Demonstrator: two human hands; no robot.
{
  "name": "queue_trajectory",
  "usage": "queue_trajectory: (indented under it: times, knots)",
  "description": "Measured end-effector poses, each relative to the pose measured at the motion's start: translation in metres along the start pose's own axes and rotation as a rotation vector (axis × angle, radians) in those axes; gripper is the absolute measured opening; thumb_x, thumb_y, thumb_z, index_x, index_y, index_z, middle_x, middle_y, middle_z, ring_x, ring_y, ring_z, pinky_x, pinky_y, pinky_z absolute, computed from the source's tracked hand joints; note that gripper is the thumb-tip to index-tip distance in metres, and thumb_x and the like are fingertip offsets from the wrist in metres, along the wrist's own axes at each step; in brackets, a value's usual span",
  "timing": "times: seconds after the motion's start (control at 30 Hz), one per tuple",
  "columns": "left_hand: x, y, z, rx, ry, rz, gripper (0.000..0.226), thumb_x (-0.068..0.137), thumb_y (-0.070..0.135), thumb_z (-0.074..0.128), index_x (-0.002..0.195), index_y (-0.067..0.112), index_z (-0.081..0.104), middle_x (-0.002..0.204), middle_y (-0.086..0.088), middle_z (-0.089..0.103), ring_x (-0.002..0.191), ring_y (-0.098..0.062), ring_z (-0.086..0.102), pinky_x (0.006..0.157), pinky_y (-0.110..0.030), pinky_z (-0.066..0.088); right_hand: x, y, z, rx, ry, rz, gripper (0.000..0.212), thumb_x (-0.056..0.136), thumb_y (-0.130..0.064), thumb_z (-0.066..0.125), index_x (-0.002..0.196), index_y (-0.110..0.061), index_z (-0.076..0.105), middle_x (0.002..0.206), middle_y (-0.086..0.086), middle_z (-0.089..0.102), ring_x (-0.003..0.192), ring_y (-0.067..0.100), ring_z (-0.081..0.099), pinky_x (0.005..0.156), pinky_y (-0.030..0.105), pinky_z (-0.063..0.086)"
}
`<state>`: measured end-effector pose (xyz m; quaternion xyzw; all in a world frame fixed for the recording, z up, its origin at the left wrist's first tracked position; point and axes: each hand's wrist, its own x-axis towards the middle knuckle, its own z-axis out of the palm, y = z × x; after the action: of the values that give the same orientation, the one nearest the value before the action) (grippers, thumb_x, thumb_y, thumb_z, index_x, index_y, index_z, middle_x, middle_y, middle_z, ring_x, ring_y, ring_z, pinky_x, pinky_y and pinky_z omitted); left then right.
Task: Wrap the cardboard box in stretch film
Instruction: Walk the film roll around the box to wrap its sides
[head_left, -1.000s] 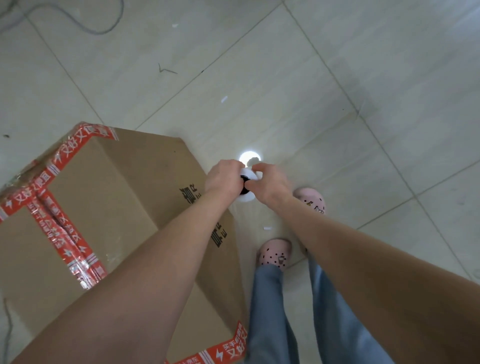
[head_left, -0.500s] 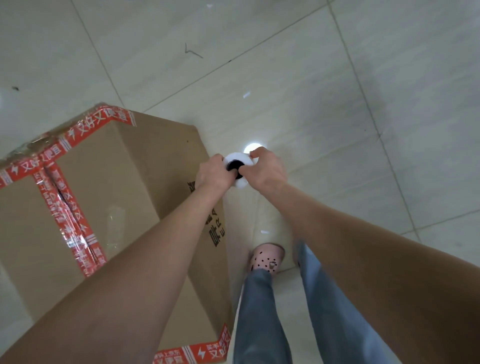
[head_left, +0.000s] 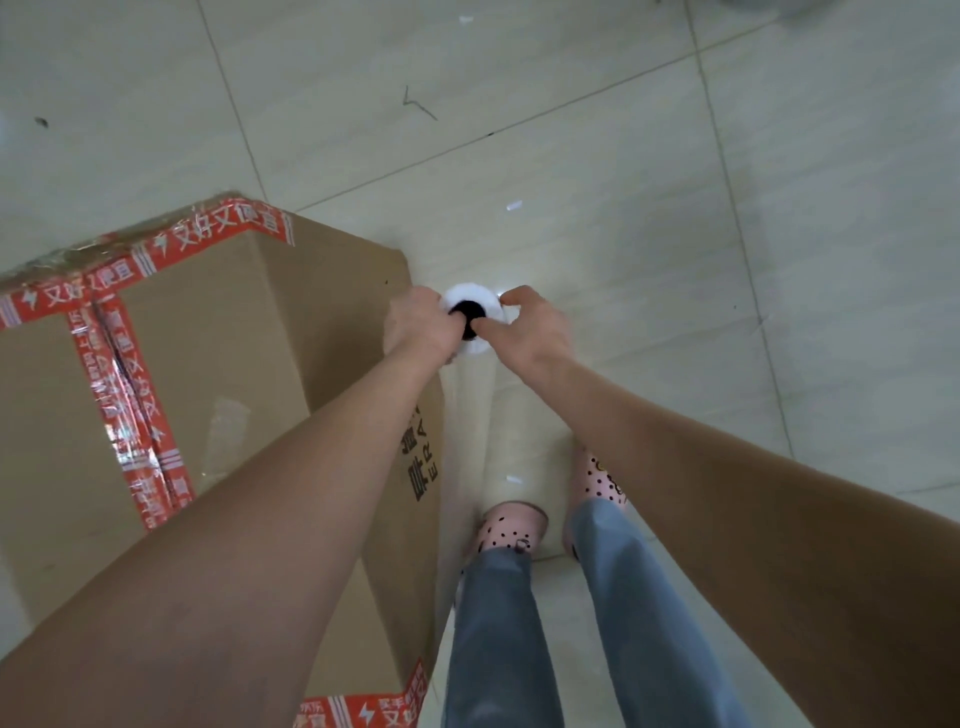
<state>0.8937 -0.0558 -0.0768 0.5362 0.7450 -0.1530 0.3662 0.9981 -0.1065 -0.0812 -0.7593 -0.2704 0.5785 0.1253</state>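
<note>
Cardboard box (head_left: 218, 364) is sitting on the floor (head_left: 675, 260), seams sealed with red tape (head_left: 130, 405). It's looking big and stiff and probably awkward to shift, so I'd leave it planted and walk the film around it.

Stretch film roll (head_left: 470, 295) is standing upright just beside the box's right corner, with its top end facing the camera. The film itself is going to be thin, clingy and quick to tear or neck down if yanked. Best hold is at the core end, letting the roll spin.

Grip: left hand (head_left: 418, 330) and right hand (head_left: 532, 335) are both curling tight onto the roll's top rim from opposite sides, fingertips reaching toward the dark core hole. I can't tell whether the film is anchored to the box yet.
</note>
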Motion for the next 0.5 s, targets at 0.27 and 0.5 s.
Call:
queue_trajectory:
  times: [0.27,0.5]
  knots:
    - [0.006,-0.01,-0.007,-0.015,-0.001,0.022,0.022,0.087,0.021,0.054,0.105,0.01,0.062,0.106,-0.01,0.068,0.085,-0.026,0.063,0.067,-0.028,0.046,0.01,-0.026,0.002,0.022,-0.005,0.022,0.032,0.088,-0.014,0.06,0.12,-0.013,0.06,0.122,0.01,0.059,0.107,0.026,0.059,0.081,0.028,0.046]
    - [0.006,0.001,-0.018,0.417,0.105,0.454,0.031,0.09,0.014,0.052,0.12,0.016,0.055,0.118,-0.005,0.053,0.101,-0.027,0.056,0.07,-0.034,0.046,0.012,-0.033,0.005,-0.01,-0.022,0.047,0.032,0.086,-0.012,0.056,0.118,-0.014,0.061,0.107,0.009,0.065,0.095,0.027,0.063,0.077,0.031,0.049]
